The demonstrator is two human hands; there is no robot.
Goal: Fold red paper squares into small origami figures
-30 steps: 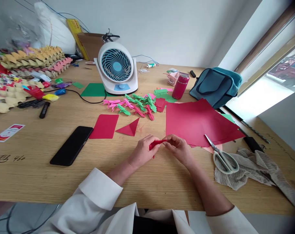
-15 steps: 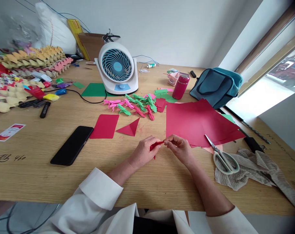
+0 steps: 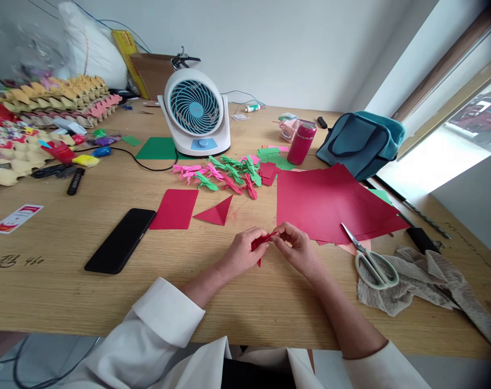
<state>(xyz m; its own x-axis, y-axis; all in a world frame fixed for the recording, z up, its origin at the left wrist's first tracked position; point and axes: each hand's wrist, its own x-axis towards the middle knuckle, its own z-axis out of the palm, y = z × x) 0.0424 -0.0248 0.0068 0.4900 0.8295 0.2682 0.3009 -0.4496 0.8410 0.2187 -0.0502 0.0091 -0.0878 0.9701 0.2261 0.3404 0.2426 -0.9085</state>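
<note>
A small folded red paper [image 3: 258, 244] is held between my two hands above the wooden table. My left hand [image 3: 244, 249] is closed around its left part, and one pointed end sticks out below the fingers. My right hand [image 3: 294, 246] pinches the right end between thumb and forefinger. Beyond my hands lie a red paper triangle [image 3: 216, 211], a red rectangular sheet [image 3: 174, 209] and a pile of green, pink and red folded paper pieces [image 3: 229, 172]. To the right, large red sheets [image 3: 318, 202] lie flat.
Scissors [image 3: 371, 262] rest partly on a crumpled cloth [image 3: 416, 281] at the right. A black phone [image 3: 120, 241] lies left. Further back stand a white fan [image 3: 196, 113], a red flask [image 3: 301, 143] and a blue bag [image 3: 359, 145]. Egg trays [image 3: 62, 97] fill the far left.
The fingers of my right hand have shifted slightly left along the folded red paper, and more of its right tip shows. My left hand keeps its hold.
</note>
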